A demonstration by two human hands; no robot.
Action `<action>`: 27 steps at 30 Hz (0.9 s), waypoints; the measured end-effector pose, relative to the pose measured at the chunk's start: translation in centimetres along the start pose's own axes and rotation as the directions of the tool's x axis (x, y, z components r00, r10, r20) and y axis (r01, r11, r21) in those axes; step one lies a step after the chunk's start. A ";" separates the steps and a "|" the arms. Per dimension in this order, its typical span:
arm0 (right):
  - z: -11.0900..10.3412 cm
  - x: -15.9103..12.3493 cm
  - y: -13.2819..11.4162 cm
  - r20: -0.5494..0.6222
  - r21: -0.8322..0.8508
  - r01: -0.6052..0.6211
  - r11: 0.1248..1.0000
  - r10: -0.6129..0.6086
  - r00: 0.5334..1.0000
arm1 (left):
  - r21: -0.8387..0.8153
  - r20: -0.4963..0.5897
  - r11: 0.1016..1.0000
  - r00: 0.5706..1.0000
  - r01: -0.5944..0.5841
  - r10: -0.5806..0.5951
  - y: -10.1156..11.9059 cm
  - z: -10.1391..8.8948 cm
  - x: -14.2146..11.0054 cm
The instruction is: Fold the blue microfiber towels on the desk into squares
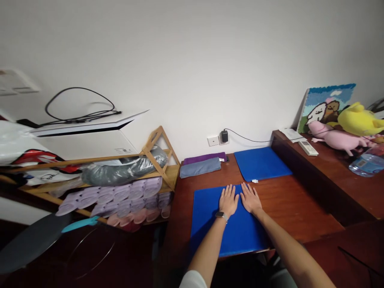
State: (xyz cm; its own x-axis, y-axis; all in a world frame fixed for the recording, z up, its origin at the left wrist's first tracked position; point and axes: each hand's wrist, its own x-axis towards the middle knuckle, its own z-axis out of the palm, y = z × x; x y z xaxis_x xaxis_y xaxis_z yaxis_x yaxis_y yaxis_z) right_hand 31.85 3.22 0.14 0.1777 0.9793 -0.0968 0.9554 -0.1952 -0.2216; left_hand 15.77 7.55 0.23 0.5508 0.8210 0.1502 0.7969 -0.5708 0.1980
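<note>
A blue cloth (207, 224) lies spread out near the front edge of the wooden table. My left hand (229, 201) rests flat on its upper part, fingers stretched out, a watch (222, 215) on the wrist. Close beside it, my right hand (251, 199) also lies flat at the cloth's far right part, with the fingers extended. Neither hand grips anything. Behind them is a second blue cloth (261, 162), laid flat with a small white tag. A folded grey-blue cloth (200, 168) and a folded purple cloth (204, 158) lie at the back left.
A wooden rack (163, 160) with several purple slippers (129, 194) stands to the left, a white box (87, 144) on top. At the right, a higher surface holds a remote control (308, 148), plush toys (337, 136) and a water bottle (366, 165). A black adapter (224, 136) sits in the wall socket.
</note>
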 end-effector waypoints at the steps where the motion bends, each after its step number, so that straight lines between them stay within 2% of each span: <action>1: 0.1 0.0 0.0 -0.005 0.004 -0.004 1.000 0.004 1.000 | 0.012 0.001 0.999 0.999 0.047 -0.047 -1.7 -0.4 -0.8; 4: 0.2 0.1 0.0 -0.001 0.007 -0.012 1.000 0.012 1.000 | 0.075 -0.007 0.972 0.975 0.222 -0.222 -8.7 -2.2 -4.1; 6: 0.1 0.1 -0.1 0.007 0.003 -0.018 1.000 0.018 1.000 | 0.107 -0.026 0.951 0.957 0.291 -0.290 -12.9 -3.2 -6.2; 7: 0.0 0.1 -0.1 0.009 0.000 -0.023 1.000 0.023 1.000 | 0.116 -0.033 0.944 0.951 0.309 -0.307 -14.4 -3.6 -7.0; 9: -0.3 0.1 -0.3 0.023 -0.004 -0.032 0.999 0.032 0.999 | 0.120 -0.044 0.940 0.947 0.320 -0.317 -16.0 -3.8 -7.9; 14: -0.8 0.1 -0.5 0.074 -0.014 -0.042 0.999 0.043 0.996 | 0.106 -0.081 0.941 0.946 0.320 -0.313 -15.6 -3.4 -7.9; 19: -0.6 -0.2 -0.6 0.014 0.006 -0.045 0.999 0.045 0.999 | 0.107 -0.078 0.938 0.943 0.330 -0.323 -15.6 -3.5 -7.9; 23: -0.6 0.0 -0.7 0.017 0.001 -0.047 0.999 0.047 0.999 | 0.147 -0.093 0.936 0.947 0.318 -0.307 -15.9 -3.9 -7.9; 25: -0.6 0.2 -0.7 0.019 -0.014 -0.041 0.999 0.042 0.999 | 0.180 -0.114 0.938 0.953 0.297 -0.280 -15.1 -3.9 -7.3; 27: -0.6 0.3 -0.7 0.017 -0.019 -0.028 0.999 0.029 0.999 | 0.184 -0.131 0.955 0.969 0.232 -0.211 -13.0 -3.7 -6.1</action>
State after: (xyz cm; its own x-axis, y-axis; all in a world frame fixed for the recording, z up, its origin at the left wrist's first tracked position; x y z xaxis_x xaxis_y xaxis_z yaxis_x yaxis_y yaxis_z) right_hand 31.35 3.74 0.82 0.2011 0.9723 -0.1192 0.9542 -0.2220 -0.2006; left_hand 1.14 9.87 0.28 0.3333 0.9142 0.2303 0.9347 -0.3524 0.0460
